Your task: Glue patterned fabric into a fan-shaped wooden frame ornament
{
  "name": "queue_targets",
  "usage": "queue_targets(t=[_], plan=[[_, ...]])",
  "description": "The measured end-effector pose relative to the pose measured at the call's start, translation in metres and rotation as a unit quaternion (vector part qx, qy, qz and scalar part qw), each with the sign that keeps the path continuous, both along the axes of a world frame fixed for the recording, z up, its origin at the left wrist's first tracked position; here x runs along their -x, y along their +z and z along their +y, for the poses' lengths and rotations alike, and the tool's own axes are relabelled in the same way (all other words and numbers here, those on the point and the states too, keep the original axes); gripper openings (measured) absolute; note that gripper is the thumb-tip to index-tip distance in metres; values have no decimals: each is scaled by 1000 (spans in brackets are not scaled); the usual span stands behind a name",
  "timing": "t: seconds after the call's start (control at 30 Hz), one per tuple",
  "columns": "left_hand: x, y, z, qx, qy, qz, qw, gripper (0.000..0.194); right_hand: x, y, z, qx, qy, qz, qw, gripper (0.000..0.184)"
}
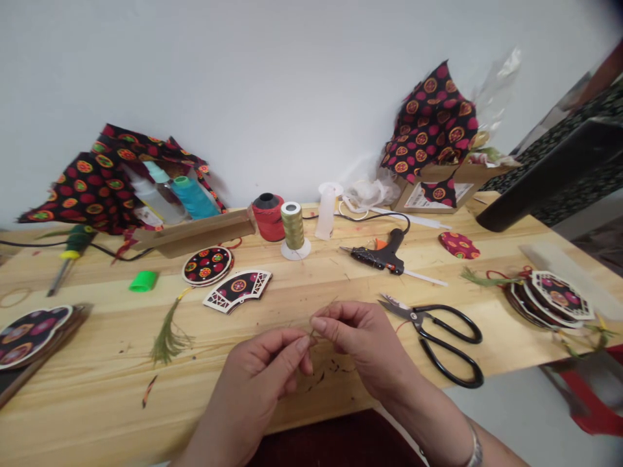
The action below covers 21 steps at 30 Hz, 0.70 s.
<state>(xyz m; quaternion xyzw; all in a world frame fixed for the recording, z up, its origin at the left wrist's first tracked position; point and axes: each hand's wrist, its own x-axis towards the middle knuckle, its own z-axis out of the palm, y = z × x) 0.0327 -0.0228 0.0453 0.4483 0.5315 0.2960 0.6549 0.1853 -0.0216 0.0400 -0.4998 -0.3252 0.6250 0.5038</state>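
Note:
My left hand (267,370) and my right hand (363,340) meet over the front of the wooden table, thumbs and forefingers pinched. Between the fingertips runs a thin thread (313,331), olive-looking but too fine to make out fully. Scissors (438,334) with black handles lie open just right of my right hand. Beyond my hands are a fan-shaped ornament (238,290) with a pale cut-out frame and a round ornament (207,266). A green tassel (171,334) lies left of my left hand. A spool of olive-gold thread (293,227) stands farther back.
A black glue gun (384,253) lies beyond the scissors, its cord trailing back. Red thread (269,217) stands on a cone. Stacked ornaments (549,298) sit right, more (34,334) at left. Also there are a screwdriver (71,256), a green cap (143,281) and a cardboard box (433,185) with patterned fabric.

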Motion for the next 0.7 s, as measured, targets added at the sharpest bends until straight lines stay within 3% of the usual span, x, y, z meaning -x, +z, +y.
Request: queue_targets(t=[0.4, 0.6, 0.7], plan=[[-1, 3, 0, 9, -12, 14, 1000, 29, -6, 7, 5, -6, -17, -23, 1000, 19], [3, 9, 3, -106, -69, 126, 984, 28, -11, 10, 4, -34, -6, -54, 998, 15], [6, 9, 3, -129, -94, 146, 976, 25, -14, 14, 4, -61, -12, -67, 996, 14]])
